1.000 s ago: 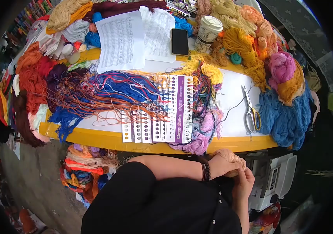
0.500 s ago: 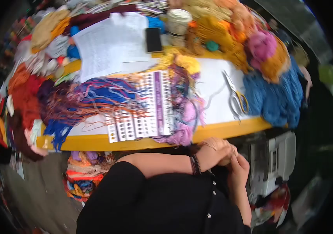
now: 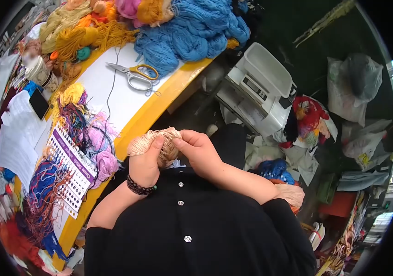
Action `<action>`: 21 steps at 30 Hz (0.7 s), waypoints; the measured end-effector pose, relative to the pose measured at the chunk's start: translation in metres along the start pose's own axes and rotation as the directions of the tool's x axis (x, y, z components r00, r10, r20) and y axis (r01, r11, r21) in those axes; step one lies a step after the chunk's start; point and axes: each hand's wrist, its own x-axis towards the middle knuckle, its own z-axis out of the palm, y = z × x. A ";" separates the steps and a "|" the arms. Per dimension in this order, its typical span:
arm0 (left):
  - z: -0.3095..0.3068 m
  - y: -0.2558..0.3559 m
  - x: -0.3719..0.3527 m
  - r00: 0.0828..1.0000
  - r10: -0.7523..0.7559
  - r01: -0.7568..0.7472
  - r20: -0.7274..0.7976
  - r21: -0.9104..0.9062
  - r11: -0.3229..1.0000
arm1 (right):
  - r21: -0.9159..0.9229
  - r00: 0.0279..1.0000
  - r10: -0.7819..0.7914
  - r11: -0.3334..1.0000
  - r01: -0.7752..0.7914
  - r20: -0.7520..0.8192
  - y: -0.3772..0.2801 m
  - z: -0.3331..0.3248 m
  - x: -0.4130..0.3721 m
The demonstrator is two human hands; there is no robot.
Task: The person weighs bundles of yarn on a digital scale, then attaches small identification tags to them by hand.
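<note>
A beige skein of thread (image 3: 140, 143) is held up in front of my chest, just off the table's edge. My left hand (image 3: 147, 162), with a dark bead bracelet at the wrist, is closed round the skein, its thumb lying over the strands. From the other side my right hand (image 3: 198, 148) pinches the skein's strands between thumb and fingers. The undersides of both hands are hidden. Nearest on the table are a pink skein (image 3: 106, 163) and scissors (image 3: 134, 76) with one yellow handle loop, lying slightly spread.
The yellow-edged table (image 3: 136, 120) runs diagonally at my left. On it are blue yarn (image 3: 192, 32), a thread colour card (image 3: 74, 168), papers (image 3: 19, 133), a phone (image 3: 39, 104) and a lidded cup (image 3: 40, 73). At right stand a white scale (image 3: 265, 78) and plastic bags (image 3: 353, 87).
My view has swung to the right, so the table now lies at the left and the scale shows fully. Both hands still hold the beige skein, now seen more clearly.
</note>
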 end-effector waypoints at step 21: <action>-0.025 0.070 0.044 0.751 -0.021 0.500 0.660 -0.548 0.671 | 0.288 0.968 -0.179 0.931 0.224 -0.176 -0.092 -0.153 -0.089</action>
